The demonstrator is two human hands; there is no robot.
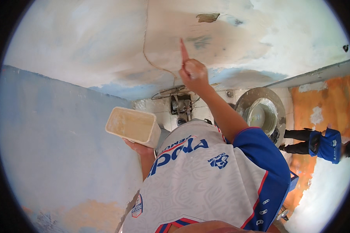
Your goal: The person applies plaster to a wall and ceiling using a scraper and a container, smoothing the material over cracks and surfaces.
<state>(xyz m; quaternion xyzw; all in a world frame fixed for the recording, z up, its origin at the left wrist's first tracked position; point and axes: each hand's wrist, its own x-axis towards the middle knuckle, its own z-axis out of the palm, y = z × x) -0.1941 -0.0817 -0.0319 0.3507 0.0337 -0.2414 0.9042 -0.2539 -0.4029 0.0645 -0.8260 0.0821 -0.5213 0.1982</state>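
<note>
My right hand (193, 74) is raised with its fingers closed on a red flat tool (184, 50), blurred, its tip over the patchy white and grey wall (237, 42); whether it touches the surface I cannot tell. A dark chipped patch (208, 17) lies above it. My left hand (137, 146) grips a cream rectangular plastic container (131, 122) from beneath, with some pale residue inside it, held low in front of the pale blue side wall (66, 136).
A large round dark basin (245, 108) with a metal pot (260, 116) inside stands on tiles at the right. Pipes or a small machine (179, 104) sit at the wall's foot, under a hanging cord (144, 39). A person in blue (326, 145) stands by an orange, white-patched wall (313, 97).
</note>
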